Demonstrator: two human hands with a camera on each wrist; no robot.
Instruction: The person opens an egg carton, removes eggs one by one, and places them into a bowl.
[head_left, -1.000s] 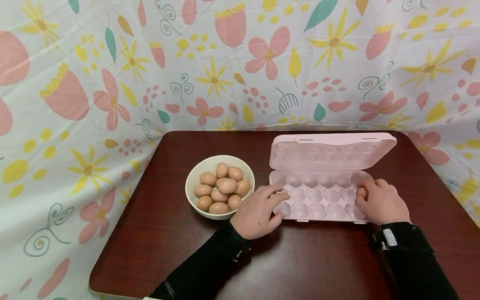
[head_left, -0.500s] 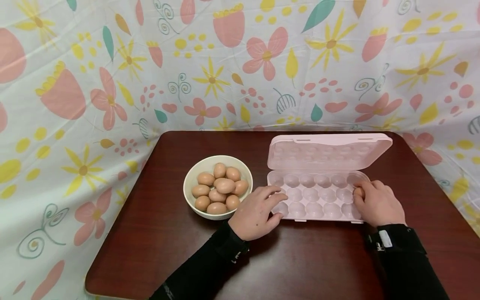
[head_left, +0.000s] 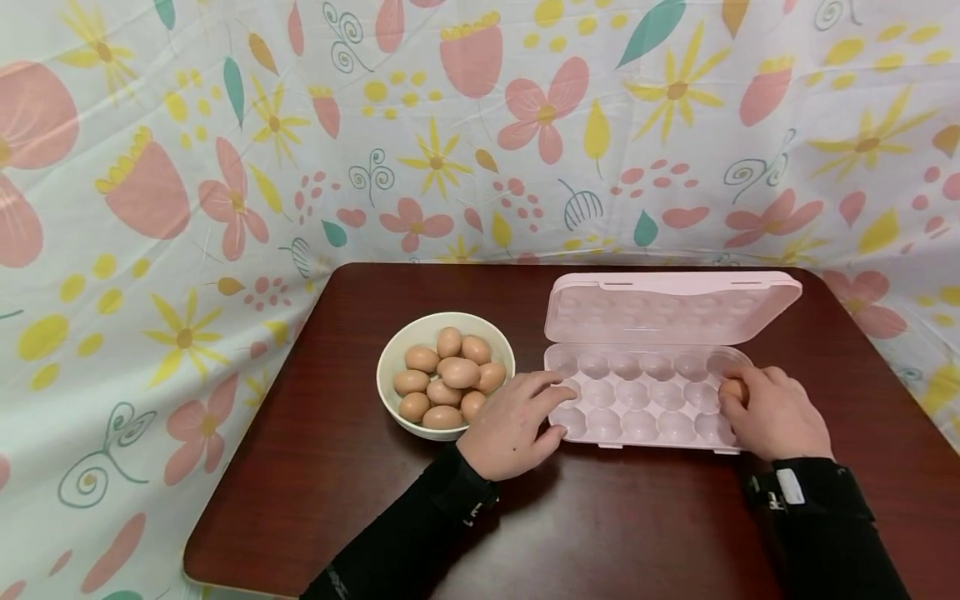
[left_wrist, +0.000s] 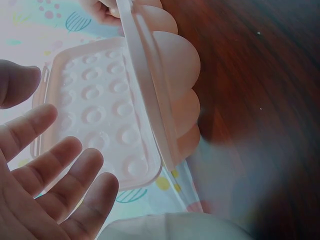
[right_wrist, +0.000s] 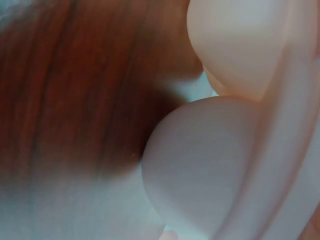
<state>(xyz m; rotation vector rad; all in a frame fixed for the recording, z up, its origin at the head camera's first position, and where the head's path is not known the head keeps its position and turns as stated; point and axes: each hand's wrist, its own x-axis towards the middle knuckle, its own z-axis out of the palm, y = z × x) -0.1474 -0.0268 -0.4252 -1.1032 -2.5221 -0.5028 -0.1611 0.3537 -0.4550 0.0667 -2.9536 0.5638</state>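
Observation:
A pale pink plastic egg box (head_left: 636, 421) lies on the table with its lid (head_left: 652, 317) raised behind it. At its right end my right hand (head_left: 780, 412) holds a brown egg (head_left: 737, 389) over the middle row, the fingers hiding much of the egg. My left hand (head_left: 513, 427) is at the box's left end, fingers loosely spread over the edge. In the left wrist view the left fingers (left_wrist: 75, 165) are relaxed and hold nothing. The right wrist view shows only the rounded undersides of the cups (right_wrist: 200, 160) close up.
A cream bowl (head_left: 386, 367) heaped with several brown eggs (head_left: 442, 392) stands left of the box, partly behind the left hand. The dark red wooden table (head_left: 600, 517) backs onto a flower-printed cloth (head_left: 450, 167).
The view shifts slightly with the head. The right hand stays at the box's right end with the egg, and the left hand keeps its place at the left end.

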